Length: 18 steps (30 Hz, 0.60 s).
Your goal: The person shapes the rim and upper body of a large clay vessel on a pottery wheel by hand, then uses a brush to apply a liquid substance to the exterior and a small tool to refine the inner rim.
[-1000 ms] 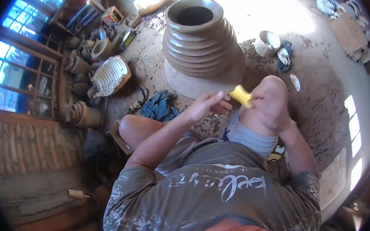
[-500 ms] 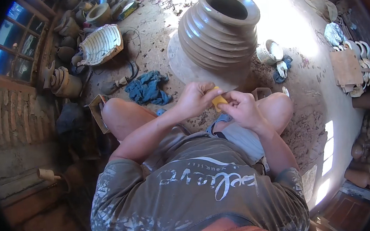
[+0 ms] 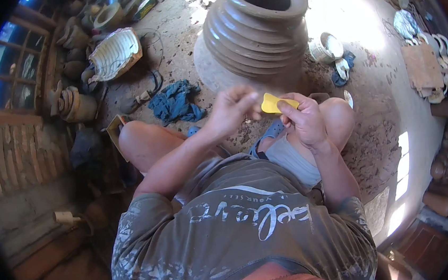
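Observation:
In my right hand [image 3: 307, 121] is a flat yellow pottery scraper [image 3: 271, 104], pinched between thumb and fingers over my lap. It has a curved, notched outline and its broad face shows. Just left of it is my left hand [image 3: 232, 110], loosely curled with thumb and fingers apart; the fingers are partly blurred and I see nothing in them. Beyond both hands stands a large grey clay pot [image 3: 255, 44], ridged all round, with a wide smooth rim. It rests on a pale round base [image 3: 213, 74].
A crumpled blue cloth [image 3: 177, 101] lies on the floor left of the pot. At the right stand a clay-smeared bucket [image 3: 325, 48] and a dark rag [image 3: 342, 76]. A broken ribbed shell-like piece [image 3: 115, 53] and several pots fill the left, by a window [image 3: 18, 67].
My left hand has come off the scraper and moved slightly left. The scraper has turned flatter in my right hand. The view has shifted slightly, with the pot higher in it.

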Each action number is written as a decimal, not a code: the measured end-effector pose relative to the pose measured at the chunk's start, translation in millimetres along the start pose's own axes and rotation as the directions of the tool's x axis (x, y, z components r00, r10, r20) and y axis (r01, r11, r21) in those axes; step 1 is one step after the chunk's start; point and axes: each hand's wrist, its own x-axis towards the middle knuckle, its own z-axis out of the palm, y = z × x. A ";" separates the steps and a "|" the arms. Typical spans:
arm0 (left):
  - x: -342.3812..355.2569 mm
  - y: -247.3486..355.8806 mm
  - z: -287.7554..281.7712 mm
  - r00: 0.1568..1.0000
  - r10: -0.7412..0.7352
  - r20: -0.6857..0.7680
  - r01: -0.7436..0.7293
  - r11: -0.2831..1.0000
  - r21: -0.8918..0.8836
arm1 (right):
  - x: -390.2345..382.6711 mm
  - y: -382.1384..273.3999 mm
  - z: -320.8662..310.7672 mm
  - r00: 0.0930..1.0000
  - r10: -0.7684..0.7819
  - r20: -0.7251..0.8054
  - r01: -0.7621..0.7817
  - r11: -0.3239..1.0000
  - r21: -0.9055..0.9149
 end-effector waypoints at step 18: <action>36.1 -34.4 -11.9 0.913 -0.398 0.089 -0.183 -0.204 0.962 | -13.4 57.0 -282.5 0.565 -0.191 -0.803 0.311 0.951 -0.008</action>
